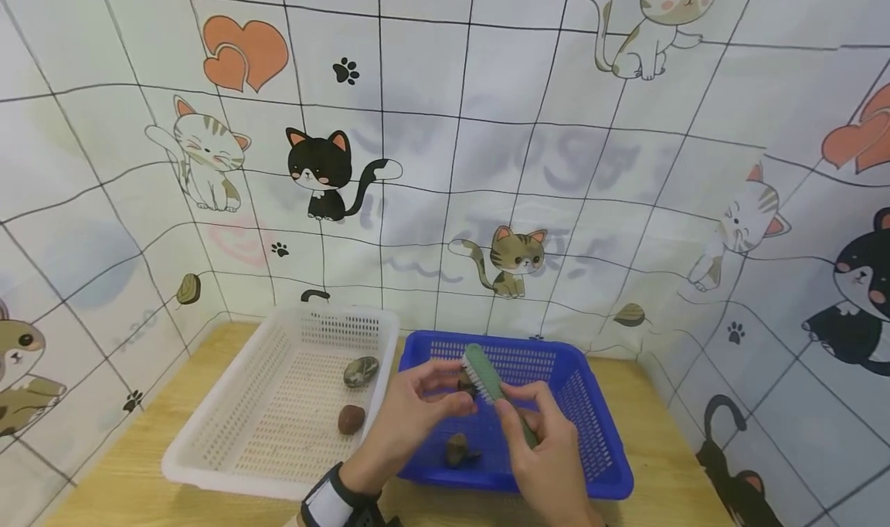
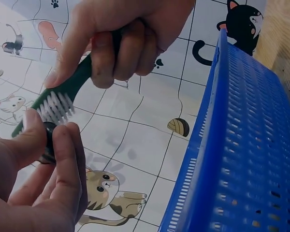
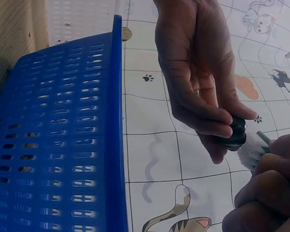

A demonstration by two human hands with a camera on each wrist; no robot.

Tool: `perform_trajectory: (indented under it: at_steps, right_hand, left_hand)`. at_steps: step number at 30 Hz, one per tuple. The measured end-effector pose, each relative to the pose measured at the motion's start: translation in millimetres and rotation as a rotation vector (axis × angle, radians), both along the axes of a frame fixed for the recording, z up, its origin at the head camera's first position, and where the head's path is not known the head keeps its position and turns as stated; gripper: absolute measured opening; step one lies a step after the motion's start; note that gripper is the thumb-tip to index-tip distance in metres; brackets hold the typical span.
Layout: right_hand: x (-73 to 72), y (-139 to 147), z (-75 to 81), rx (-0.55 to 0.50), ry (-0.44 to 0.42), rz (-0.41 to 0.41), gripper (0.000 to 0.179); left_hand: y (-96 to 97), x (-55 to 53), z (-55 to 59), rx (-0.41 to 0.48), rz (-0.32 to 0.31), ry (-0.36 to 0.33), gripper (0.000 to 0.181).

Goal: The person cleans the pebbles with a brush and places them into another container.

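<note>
My left hand [image 1: 417, 403] pinches a dark, smooth stone [image 3: 237, 134] between thumb and fingertips, above the blue basket [image 1: 605, 434]. In my right hand [image 1: 545, 442] is a green brush [image 1: 484, 368] with white bristles, gripped by its handle with the thumb along its back. The bristles [image 2: 57, 107] lie right at the stone's surface in the left wrist view. Fingers cover much of the stone in the head view. Below the hands, a brownish stone [image 1: 457, 450] lies in the blue basket.
A white basket [image 1: 202, 450] stands left of the blue one, holding a grey-green mottled stone [image 1: 361, 372] and a reddish-brown stone [image 1: 351, 419]. Both baskets are on a wooden table [image 1: 667, 465]. Behind rises a wall covering [image 1: 417, 141] with cat drawings.
</note>
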State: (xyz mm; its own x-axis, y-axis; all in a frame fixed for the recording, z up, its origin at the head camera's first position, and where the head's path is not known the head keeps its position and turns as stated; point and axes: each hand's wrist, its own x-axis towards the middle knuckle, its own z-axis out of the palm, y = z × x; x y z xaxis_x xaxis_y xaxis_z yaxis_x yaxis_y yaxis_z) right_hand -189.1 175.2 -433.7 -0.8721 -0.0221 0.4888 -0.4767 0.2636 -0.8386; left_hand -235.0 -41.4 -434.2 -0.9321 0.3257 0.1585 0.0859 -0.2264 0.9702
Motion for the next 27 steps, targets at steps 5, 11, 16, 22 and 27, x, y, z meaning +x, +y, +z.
perform_trajectory:
  at_steps: [5, 11, 16, 22, 27]
  right_hand:
    - [0.3, -1.6, -0.8, 0.015, -0.037, -0.021, 0.013]
    - [0.6, -3.3, -3.7, 0.039, -0.045, -0.036, 0.011]
    - [0.0, -4.0, -6.3, 0.052, -0.01, -0.048, 0.01]
    - [-2.3, -3.8, -8.0, 0.053, 0.036, -0.037, 0.009]
    - [-3.8, -4.6, -9.5, 0.055, 0.061, -0.018, 0.01]
  left_hand:
    - [-6.2, 1.2, 0.9, 0.022, -0.024, -0.02, 0.064]
    - [-6.5, -0.6, 2.8, 0.001, 0.08, -0.074, 0.064]
    - [-6.0, 1.0, 4.9, 0.02, 0.068, -0.066, 0.062]
    - [-6.7, 2.5, 8.1, 0.066, 0.052, -0.081, 0.059]
    - [-5.0, 2.8, 6.1, 0.026, 0.071, -0.076, 0.058]
